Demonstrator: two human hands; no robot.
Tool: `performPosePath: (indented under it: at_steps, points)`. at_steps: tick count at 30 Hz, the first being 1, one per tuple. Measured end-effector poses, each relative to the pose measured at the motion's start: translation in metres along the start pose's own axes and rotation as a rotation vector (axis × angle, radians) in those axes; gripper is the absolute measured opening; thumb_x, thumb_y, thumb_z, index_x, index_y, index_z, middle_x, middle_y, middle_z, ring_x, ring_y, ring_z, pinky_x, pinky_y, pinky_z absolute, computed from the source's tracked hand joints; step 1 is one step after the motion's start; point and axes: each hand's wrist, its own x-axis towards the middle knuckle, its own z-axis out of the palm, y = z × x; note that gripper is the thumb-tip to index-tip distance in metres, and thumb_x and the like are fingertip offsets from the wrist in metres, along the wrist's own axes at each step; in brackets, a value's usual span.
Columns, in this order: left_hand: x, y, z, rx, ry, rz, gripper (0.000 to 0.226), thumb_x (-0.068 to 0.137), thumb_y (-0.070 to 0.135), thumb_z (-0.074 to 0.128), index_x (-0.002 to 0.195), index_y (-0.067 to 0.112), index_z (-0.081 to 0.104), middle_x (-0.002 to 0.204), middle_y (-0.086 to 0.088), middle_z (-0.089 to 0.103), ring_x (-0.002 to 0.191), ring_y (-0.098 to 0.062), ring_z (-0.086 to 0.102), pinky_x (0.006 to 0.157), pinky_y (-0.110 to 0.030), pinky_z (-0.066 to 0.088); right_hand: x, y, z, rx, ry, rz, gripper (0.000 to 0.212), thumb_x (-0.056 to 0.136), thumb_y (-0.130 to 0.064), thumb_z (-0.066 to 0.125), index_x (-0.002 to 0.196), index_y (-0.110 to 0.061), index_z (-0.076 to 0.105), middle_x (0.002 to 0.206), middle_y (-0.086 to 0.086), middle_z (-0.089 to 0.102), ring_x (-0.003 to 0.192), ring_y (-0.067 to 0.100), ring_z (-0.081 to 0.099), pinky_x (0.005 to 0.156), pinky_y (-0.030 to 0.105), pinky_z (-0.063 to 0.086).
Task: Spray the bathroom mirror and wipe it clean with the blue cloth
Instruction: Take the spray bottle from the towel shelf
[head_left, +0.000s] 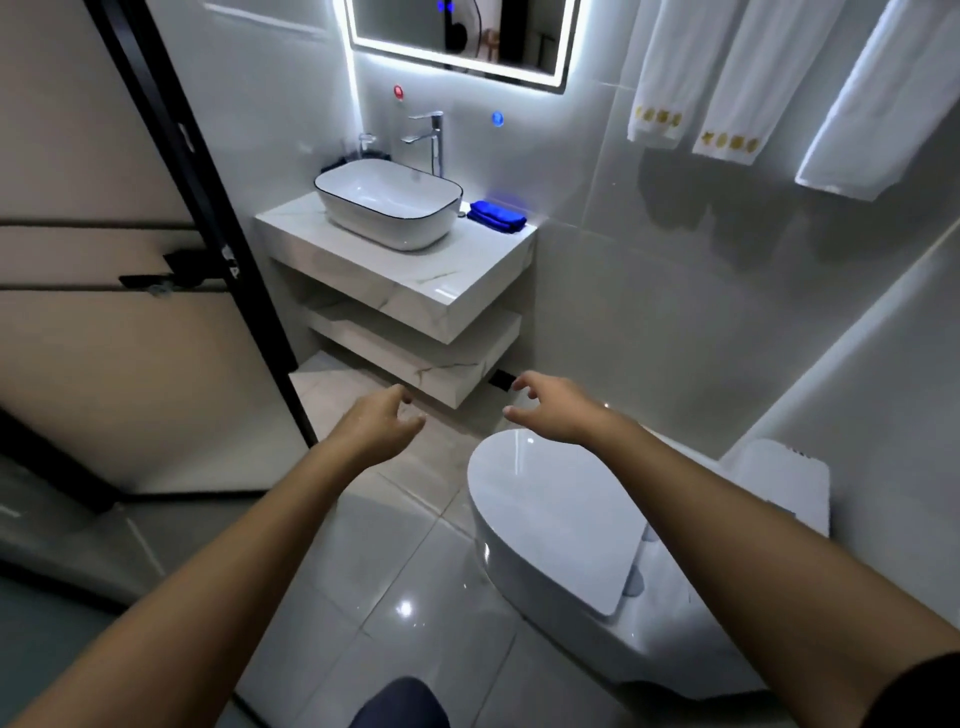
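1. On the counter (415, 280), just right of the basin (387, 200), lies the folded blue cloth (497, 215), below the lit mirror (462, 31).
2. Both hands are stretched forward, well short of the cloth and lower in view.
3. Left hand (382, 423) has loosely curled fingers and holds nothing.
4. Right hand (553, 408) is likewise relaxed, above the toilet lid (556, 519).

Cloth (497, 216) on counter (447, 280) right of basin (387, 202), mirror (462, 31) above
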Motion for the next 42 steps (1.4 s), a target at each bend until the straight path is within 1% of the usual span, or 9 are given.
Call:
performPosePath:
  at_steps: [3, 8, 12, 16, 21, 28, 33, 37, 42]
  points:
    - [0.022, -0.014, -0.012, -0.007, 0.028, -0.044, 0.047, 0.095, 0.035, 0.056, 0.135, 0.011, 0.049, 0.136, -0.011, 0.053, 0.121, -0.025, 0.052, 0.095, -0.035, 0.043, 0.031, -0.011, -0.003, -0.005, -0.025, -0.027, 0.052, 0.094, -0.038, 0.059, 0.139, -0.016, 0.045, 0.138, 0.009, 0.052, 0.120, 0.025, 0.053, 0.093, 0.031, 0.044]
    - [0.063, -0.038, -0.033, -0.006, 0.046, -0.066, 0.047, 0.094, 0.036, 0.056, 0.134, 0.013, 0.050, 0.135, -0.010, 0.053, 0.119, -0.024, 0.053, 0.094, -0.036, 0.045, 0.088, -0.034, -0.002, -0.018, -0.051, -0.072, 0.051, 0.091, -0.041, 0.061, 0.135, -0.018, 0.048, 0.137, 0.011, 0.052, 0.118, 0.026, 0.054, 0.100, 0.042, 0.047]
    - [0.104, -0.058, -0.049, 0.002, 0.038, -0.068, 0.047, 0.095, 0.038, 0.054, 0.135, 0.014, 0.048, 0.136, -0.009, 0.051, 0.118, -0.023, 0.052, 0.092, -0.034, 0.044, 0.133, -0.051, 0.004, -0.036, -0.080, -0.076, 0.053, 0.092, -0.041, 0.060, 0.137, -0.017, 0.046, 0.136, 0.011, 0.051, 0.116, 0.025, 0.055, 0.098, 0.040, 0.048]
    - [0.149, -0.075, -0.074, 0.005, 0.023, -0.051, 0.050, 0.096, 0.037, 0.053, 0.139, 0.012, 0.045, 0.142, -0.009, 0.047, 0.128, -0.025, 0.046, 0.100, -0.036, 0.041, 0.183, -0.076, 0.002, -0.038, -0.086, -0.071, 0.053, 0.093, -0.040, 0.059, 0.137, -0.015, 0.046, 0.137, 0.012, 0.051, 0.119, 0.025, 0.053, 0.099, 0.037, 0.046]
    - [0.203, -0.096, -0.109, 0.023, 0.017, -0.030, 0.051, 0.097, 0.035, 0.052, 0.141, 0.010, 0.043, 0.143, -0.010, 0.047, 0.130, -0.025, 0.045, 0.104, -0.036, 0.039, 0.241, -0.112, -0.001, -0.020, -0.065, -0.068, 0.054, 0.093, -0.040, 0.059, 0.139, -0.015, 0.044, 0.141, 0.011, 0.048, 0.126, 0.026, 0.049, 0.102, 0.036, 0.042]
    - [0.260, -0.119, -0.141, -0.003, -0.001, -0.025, 0.049, 0.096, 0.035, 0.053, 0.139, 0.012, 0.045, 0.138, -0.009, 0.051, 0.122, -0.022, 0.051, 0.089, -0.028, 0.039, 0.297, -0.140, -0.001, 0.015, -0.069, -0.051, 0.053, 0.095, -0.038, 0.057, 0.141, -0.015, 0.043, 0.140, 0.012, 0.048, 0.124, 0.026, 0.051, 0.097, 0.032, 0.041]
    - [0.301, -0.129, -0.155, -0.004, -0.012, -0.021, 0.049, 0.096, 0.037, 0.054, 0.138, 0.013, 0.045, 0.141, -0.008, 0.049, 0.127, -0.022, 0.048, 0.097, -0.032, 0.040, 0.333, -0.147, -0.013, -0.004, -0.055, -0.046, 0.054, 0.095, -0.040, 0.055, 0.141, -0.015, 0.042, 0.142, 0.011, 0.047, 0.127, 0.026, 0.047, 0.098, 0.033, 0.040]
    - [0.331, -0.127, -0.156, -0.022, -0.031, -0.018, 0.049, 0.096, 0.037, 0.054, 0.138, 0.014, 0.045, 0.139, -0.007, 0.051, 0.117, -0.021, 0.054, 0.087, -0.028, 0.042, 0.367, -0.148, -0.019, -0.015, -0.075, -0.041, 0.053, 0.095, -0.040, 0.056, 0.141, -0.016, 0.043, 0.142, 0.011, 0.047, 0.128, 0.026, 0.046, 0.100, 0.033, 0.039]
    - [0.377, -0.123, -0.162, -0.020, -0.018, -0.033, 0.050, 0.097, 0.036, 0.053, 0.139, 0.011, 0.045, 0.141, -0.010, 0.049, 0.121, -0.023, 0.052, 0.088, -0.028, 0.041, 0.421, -0.147, -0.031, -0.031, -0.082, -0.048, 0.052, 0.094, -0.042, 0.056, 0.139, -0.018, 0.045, 0.139, 0.010, 0.049, 0.126, 0.024, 0.048, 0.100, 0.034, 0.040]
